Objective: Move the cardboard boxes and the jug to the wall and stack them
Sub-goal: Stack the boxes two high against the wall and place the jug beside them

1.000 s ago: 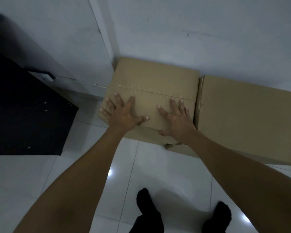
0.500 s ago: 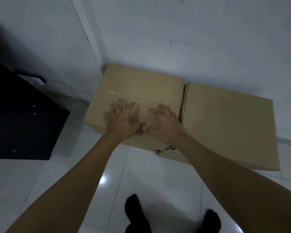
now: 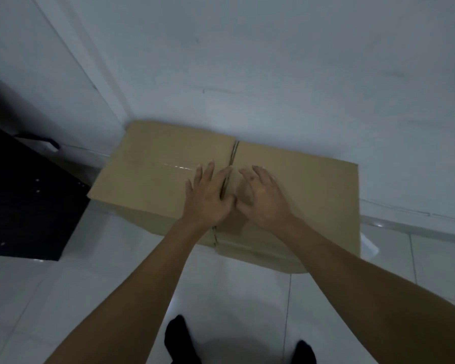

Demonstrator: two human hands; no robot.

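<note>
Where the two cardboard boxes, left box (image 3: 153, 177) and right box (image 3: 305, 195), met mid-frame against the wall (image 3: 273, 74), left hand (image 3: 208, 198) and right hand (image 3: 263, 200) hovered released, fingers loosely spread, probably squaring them.

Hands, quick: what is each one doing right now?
Left hand: open, fingers spread over the left brown cardboard box, holding nothing.
Right hand: open, fingers loosely bent above the right brown cardboard box, holding nothing.

Two cardboard boxes (image 3: 163, 177) (image 3: 307, 195), two hands (image 3: 208, 198) (image 3: 265, 203), one dark cabinet (image 3: 24, 200).
</note>
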